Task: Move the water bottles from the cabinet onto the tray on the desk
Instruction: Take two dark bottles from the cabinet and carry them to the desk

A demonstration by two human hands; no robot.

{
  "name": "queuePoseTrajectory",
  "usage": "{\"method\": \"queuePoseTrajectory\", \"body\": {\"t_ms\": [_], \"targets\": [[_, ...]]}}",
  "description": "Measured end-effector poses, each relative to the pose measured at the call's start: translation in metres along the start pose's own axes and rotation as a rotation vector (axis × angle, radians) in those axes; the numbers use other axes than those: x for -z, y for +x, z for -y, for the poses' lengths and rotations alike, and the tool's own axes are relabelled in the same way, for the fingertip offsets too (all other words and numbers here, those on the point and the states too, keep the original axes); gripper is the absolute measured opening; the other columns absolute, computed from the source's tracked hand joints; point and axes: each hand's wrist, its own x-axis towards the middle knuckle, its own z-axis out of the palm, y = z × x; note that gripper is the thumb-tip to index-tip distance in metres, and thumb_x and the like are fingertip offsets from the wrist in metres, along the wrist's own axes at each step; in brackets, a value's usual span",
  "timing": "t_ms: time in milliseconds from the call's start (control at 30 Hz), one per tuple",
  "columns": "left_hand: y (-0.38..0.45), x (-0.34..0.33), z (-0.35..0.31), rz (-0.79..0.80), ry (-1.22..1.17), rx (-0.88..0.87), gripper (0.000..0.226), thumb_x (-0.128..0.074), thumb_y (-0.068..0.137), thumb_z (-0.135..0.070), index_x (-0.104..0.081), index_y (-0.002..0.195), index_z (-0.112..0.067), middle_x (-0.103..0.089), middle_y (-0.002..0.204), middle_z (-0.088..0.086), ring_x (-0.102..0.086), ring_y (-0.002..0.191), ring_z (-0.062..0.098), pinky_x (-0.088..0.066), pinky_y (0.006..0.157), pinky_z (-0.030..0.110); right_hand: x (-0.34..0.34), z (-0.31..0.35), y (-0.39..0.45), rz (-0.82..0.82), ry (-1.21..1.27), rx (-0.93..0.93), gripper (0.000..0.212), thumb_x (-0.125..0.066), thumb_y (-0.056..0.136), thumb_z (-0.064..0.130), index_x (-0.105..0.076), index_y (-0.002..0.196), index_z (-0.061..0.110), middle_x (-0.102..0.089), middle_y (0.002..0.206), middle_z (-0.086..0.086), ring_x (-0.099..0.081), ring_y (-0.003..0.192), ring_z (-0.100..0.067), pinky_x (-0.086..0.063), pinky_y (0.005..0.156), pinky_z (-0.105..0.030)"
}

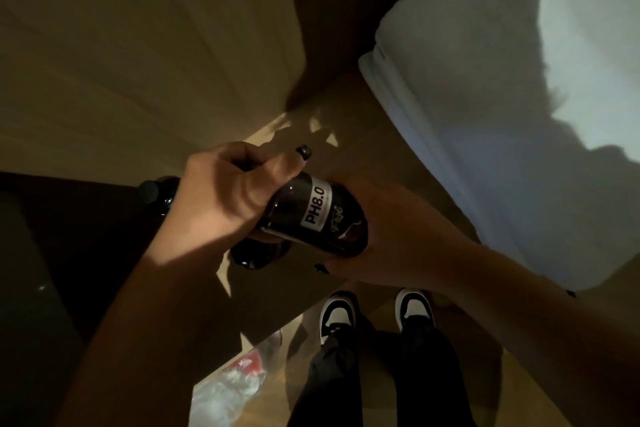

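Noted a dark water bottle (313, 215), white "PH8.0" label up, held in the air above the floor, clear of any cabinet or tray. Found lying almost level, long axis running from the cap at the left to the base at the lower right, across the body and not pointing away from it.

Left hand (221, 196) seen closed over the upper part, fingers curled round the shoulder, thumb on top. Right hand (384, 236) seen cupped and closed about the base from below and the right. Both in contact; neither nearer than the other.

Observed a second dark rounded shape (256, 256) just under the left hand; could not be told whether another bottle.

Recorded a dark surface (38, 253) to the left, possibly the desk; no tray made out. Judged that the carry would go leftward, cap end leading, and would call for righting the bottle before setting down.
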Motion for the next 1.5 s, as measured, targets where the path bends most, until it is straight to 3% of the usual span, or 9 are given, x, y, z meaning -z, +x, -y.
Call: {"method": "queuePoseTrajectory", "body": {"t_ms": [133, 333, 400, 600, 767, 1033, 1167, 1367, 1500], "targets": [[-0.006, 0.003, 0.004, -0.054, -0.076, 0.062, 0.039, -0.063, 0.072, -0.048, -0.066, 0.091, -0.014, -0.075, 0.074, 0.0, -0.073, 0.066, 0.014, -0.055, 0.047, 0.024, -0.023, 0.0, 0.002, -0.027, 0.227, -0.081, 0.061, -0.08, 0.069, 0.031, -0.045, 0.119, 0.033, -0.063, 0.099, 0.015, -0.065, 0.089, 0.001, -0.059, 0.076, -0.024], [0.016, 0.027, 0.031, -0.626, -0.327, 0.107, 0.012, -0.06, 0.093, -0.018, -0.06, 0.1, -0.027, -0.07, 0.093, -0.006, -0.071, 0.089, 0.008, -0.058, 0.083, 0.032, -0.045, -0.007, -0.012, -0.183, 0.451, -0.24, 0.05, -0.082, 0.068, 0.022, -0.045, 0.094, 0.042, -0.063, 0.082, 0.015, -0.062, 0.075, 0.012, -0.048, 0.058, -0.006], [0.03, 0.031, 0.044, -0.567, -0.253, 0.138, 0.033, -0.068, 0.087, -0.016, -0.055, 0.115, -0.026, -0.061, 0.105, -0.008, -0.063, 0.105, 0.013, -0.05, 0.096, 0.034, -0.048, -0.011, -0.015, -0.232, 0.501, -0.297, 0.05, -0.083, 0.067, 0.022, -0.046, 0.094, 0.042, -0.064, 0.082, 0.011, -0.063, 0.071, 0.01, -0.048, 0.056, -0.007], [0.079, 0.007, 0.081, -0.212, 0.191, 0.13, 0.085, -0.085, 0.067, -0.019, -0.04, 0.139, -0.017, -0.051, 0.13, 0.002, -0.051, 0.115, 0.018, -0.044, 0.091, 0.029, -0.052, -0.02, -0.01, -0.237, 0.584, -0.387, 0.043, -0.083, 0.068, 0.025, -0.054, 0.098, 0.036, -0.068, 0.082, 0.006, -0.067, 0.07, -0.001, -0.052, 0.056, -0.014], [0.1, 0.004, 0.097, -0.342, 0.25, 0.065, 0.072, -0.088, 0.064, -0.022, -0.053, 0.126, -0.022, -0.056, 0.113, -0.007, -0.051, 0.104, 0.009, -0.04, 0.083, 0.024, -0.053, -0.024, -0.004, -0.225, 0.658, -0.418, 0.043, -0.082, 0.069, 0.024, -0.057, 0.103, 0.032, -0.07, 0.088, 0.002, -0.07, 0.078, -0.009, -0.058, 0.065, -0.025], [0.092, 0.021, 0.09, -0.488, 0.061, 0.245, 0.065, -0.09, 0.053, -0.033, -0.065, 0.109, -0.011, -0.071, 0.102, 0.011, -0.069, 0.098, 0.03, -0.058, 0.084, 0.043, -0.038, -0.012, -0.012, -0.267, 0.672, -0.469, 0.039, -0.083, 0.07, 0.022, -0.06, 0.1, 0.032, -0.07, 0.083, 0.006, -0.069, 0.074, -0.005, -0.057, 0.063, -0.022], [0.067, 0.027, 0.054, -0.481, -0.069, 0.2, 0.064, -0.089, 0.051, -0.036, -0.067, 0.107, -0.014, -0.072, 0.097, 0.009, -0.071, 0.093, 0.027, -0.058, 0.084, 0.044, -0.017, 0.009, -0.022, -0.291, 0.68, -0.457, 0.036, -0.082, 0.071, 0.018, -0.059, 0.097, 0.029, -0.068, 0.082, 0.004, -0.068, 0.067, -0.005, -0.053, 0.053, -0.016], [0.001, 0.027, -0.02, -0.401, -0.268, 0.116, 0.027, -0.085, 0.066, -0.02, -0.065, 0.084, -0.023, -0.071, 0.094, 0.002, -0.068, 0.093, 0.023, -0.055, 0.09, 0.046, 0.04, 0.072, -0.072, -0.34, 0.64, -0.49, 0.038, -0.082, 0.072, 0.02, -0.06, 0.1, 0.029, -0.069, 0.09, -0.003, -0.069, 0.076, -0.02, -0.061, 0.064, -0.035], [-0.047, 0.03, -0.067, -0.286, -0.381, 0.119, 0.04, -0.086, 0.06, -0.031, -0.065, 0.092, -0.017, -0.07, 0.093, 0.002, -0.068, 0.091, 0.02, -0.054, 0.091, 0.047, 0.078, 0.107, -0.11, -0.405, 0.643, -0.508, 0.032, -0.082, 0.072, 0.018, -0.065, 0.098, 0.024, -0.07, 0.085, -0.008, -0.07, 0.074, -0.029, -0.061, 0.064, -0.043]]}}
